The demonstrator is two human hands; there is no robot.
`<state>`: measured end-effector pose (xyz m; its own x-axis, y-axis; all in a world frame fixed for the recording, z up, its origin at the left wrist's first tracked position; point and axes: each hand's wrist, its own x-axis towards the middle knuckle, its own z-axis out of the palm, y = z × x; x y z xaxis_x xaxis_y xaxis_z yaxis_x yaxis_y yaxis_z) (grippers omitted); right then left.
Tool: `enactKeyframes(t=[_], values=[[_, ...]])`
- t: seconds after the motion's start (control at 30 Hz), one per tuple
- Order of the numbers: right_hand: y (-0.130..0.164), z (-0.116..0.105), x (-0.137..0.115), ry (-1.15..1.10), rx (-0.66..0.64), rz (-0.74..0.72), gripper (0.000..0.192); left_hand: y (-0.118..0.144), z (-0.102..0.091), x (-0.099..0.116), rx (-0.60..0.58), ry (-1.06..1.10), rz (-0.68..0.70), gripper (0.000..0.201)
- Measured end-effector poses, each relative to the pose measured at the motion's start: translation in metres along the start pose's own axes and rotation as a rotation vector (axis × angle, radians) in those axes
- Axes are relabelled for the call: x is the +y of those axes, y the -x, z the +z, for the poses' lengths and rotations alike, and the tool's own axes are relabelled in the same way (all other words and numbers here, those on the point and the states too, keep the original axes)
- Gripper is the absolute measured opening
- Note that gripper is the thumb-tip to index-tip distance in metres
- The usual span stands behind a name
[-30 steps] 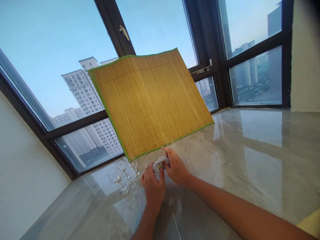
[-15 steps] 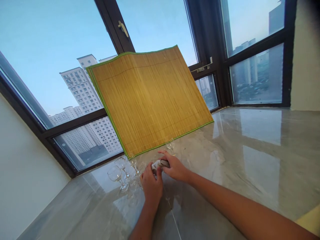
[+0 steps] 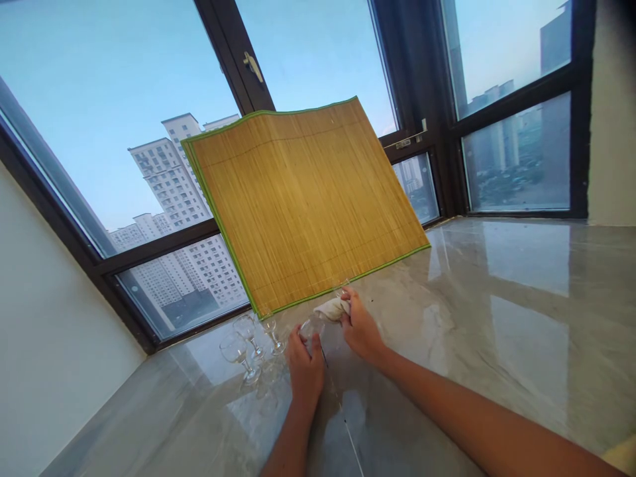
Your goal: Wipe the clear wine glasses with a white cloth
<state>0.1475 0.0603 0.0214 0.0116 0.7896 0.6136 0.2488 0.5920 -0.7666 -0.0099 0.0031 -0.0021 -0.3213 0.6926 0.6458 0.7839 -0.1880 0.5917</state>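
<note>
My left hand is closed around a clear glass, seemingly a stemmed one like those nearby; its lower part is hidden by my fingers. To the upper right of it, my right hand grips a whitish cloth, bunched up and hanging off to the left. Several stemmed glasses stand upright left of my left hand: a near wine glass, another wine glass behind it, and a third wine glass closest to the hand. Behind my right fingers, another glass shows only in part.
A bamboo mat with green edging leans against the dark window frame. Under everything lies a glossy grey marble surface. A pale wall borders it on the left, and something yellowish shows at the lower right corner.
My right hand has pulled the cloth away from the glass in my left hand, up and to the right. The left hand stays near its place, and the view has shifted slightly.
</note>
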Motion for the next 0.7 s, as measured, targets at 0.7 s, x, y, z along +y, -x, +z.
enactKeyframes(t=[0.7], values=[[0.018,0.015,0.002,-0.081,-0.431,0.083,0.081,0.001,0.000,0.003,0.014,0.176,-0.014,0.046]])
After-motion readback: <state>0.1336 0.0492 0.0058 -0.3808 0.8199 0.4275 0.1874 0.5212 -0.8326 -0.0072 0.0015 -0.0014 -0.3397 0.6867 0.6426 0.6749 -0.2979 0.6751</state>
